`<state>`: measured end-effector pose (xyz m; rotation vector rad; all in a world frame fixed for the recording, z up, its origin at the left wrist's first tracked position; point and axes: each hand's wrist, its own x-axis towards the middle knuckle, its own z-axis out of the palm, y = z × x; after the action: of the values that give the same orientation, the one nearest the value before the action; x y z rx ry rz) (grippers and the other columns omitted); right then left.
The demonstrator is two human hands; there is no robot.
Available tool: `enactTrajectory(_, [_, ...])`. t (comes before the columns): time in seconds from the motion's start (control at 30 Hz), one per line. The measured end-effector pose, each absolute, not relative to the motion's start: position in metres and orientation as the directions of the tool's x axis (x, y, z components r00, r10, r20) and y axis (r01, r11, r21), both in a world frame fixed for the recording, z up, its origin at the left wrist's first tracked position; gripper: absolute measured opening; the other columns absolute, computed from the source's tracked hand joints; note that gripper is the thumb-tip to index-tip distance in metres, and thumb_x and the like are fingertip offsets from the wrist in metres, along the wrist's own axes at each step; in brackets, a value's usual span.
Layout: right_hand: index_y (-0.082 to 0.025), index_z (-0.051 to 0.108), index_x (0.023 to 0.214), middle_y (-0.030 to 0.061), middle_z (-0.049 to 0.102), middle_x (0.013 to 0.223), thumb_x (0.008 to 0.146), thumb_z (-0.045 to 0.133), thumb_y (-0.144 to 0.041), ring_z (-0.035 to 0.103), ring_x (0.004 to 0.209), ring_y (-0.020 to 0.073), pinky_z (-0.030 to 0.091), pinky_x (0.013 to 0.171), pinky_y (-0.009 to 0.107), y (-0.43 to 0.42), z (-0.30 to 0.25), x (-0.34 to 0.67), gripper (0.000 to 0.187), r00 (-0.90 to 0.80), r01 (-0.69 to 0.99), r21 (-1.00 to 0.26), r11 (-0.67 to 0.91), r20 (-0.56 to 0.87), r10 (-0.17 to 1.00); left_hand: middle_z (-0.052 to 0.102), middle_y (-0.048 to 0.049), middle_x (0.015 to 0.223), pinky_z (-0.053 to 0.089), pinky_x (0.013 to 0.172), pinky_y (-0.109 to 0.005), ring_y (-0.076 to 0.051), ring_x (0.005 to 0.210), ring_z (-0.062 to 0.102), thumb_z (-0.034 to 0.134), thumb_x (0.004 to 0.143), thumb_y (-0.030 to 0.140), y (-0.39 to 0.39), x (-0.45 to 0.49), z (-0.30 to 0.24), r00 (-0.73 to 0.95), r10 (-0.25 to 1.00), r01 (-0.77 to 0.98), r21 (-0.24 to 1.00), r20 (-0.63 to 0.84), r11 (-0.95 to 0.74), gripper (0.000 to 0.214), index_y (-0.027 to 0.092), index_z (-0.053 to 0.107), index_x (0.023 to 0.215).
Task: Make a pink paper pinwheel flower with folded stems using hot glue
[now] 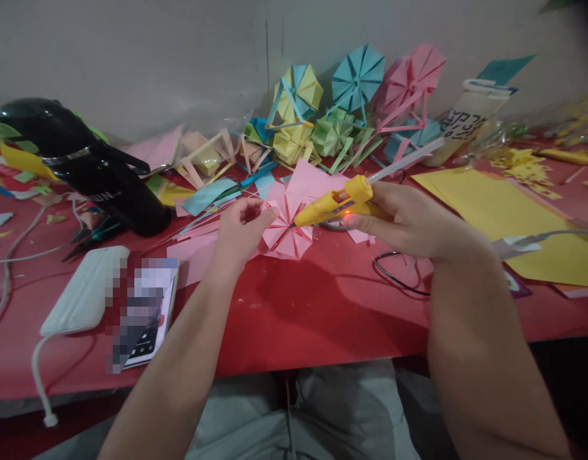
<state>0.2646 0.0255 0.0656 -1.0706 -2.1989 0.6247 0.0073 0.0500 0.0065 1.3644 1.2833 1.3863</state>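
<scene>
My right hand (404, 217) grips a yellow hot glue gun (330, 204) with a clear glue stick (409, 158) poking out of its back and a small red light glowing. Its dark nozzle meets the middle of a pink folded-paper rosette (294, 241). On the rosette's left side, my left hand (241, 230) pinches the paper edge between thumb and fingers. Pink paper sheets (313, 179) lie behind the rosette, and pink strips spread to its left.
Finished paper wheels (358, 76) in blue, yellow, green and pink lean along the wall. At left are a black bottle (97, 172), a white power bank (85, 291) and a phone (147, 313). Yellow paper sheets (524, 236) lie right, near a black cable (399, 275).
</scene>
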Motion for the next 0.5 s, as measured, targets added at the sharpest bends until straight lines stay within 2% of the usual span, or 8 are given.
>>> enactTrajectory(0.5, [-0.021,0.063,0.105,0.0043,0.071,0.091,0.092,0.062,-0.040,0.064,0.072,0.0177,0.055,0.064,0.030,0.0242,0.0677,0.2632,0.023,-0.496,0.502,-0.655,0.565,0.317,0.808,0.063,0.0005,0.075,0.044,0.070,-0.027,-0.012,0.071,0.054,0.081,0.066,0.035,0.0486,0.0074,0.0073,-0.109,0.979,0.135,0.978,0.174,-0.159,0.023,0.018,0.069,0.078])
